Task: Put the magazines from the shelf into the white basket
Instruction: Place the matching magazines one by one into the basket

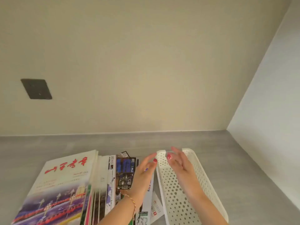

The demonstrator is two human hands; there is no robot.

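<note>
A fanned pile of magazines [65, 187] lies flat on the grey shelf [243, 159] at the lower left; the top one has red characters on a white cover. A narrow white perforated basket [172, 192] sits to their right, running away from me. My left hand [144, 171] hovers over the right edge of the magazines, fingers apart, holding nothing. My right hand [180, 164] is stretched out flat over the basket's far end, fingers spread, with nothing in it. Neither hand grips anything.
The beige back wall carries a dark square wall plate [36, 89] at left. A white side wall [267, 111] closes the shelf on the right. Loose leaflets [155, 208] lie between the magazines and the basket.
</note>
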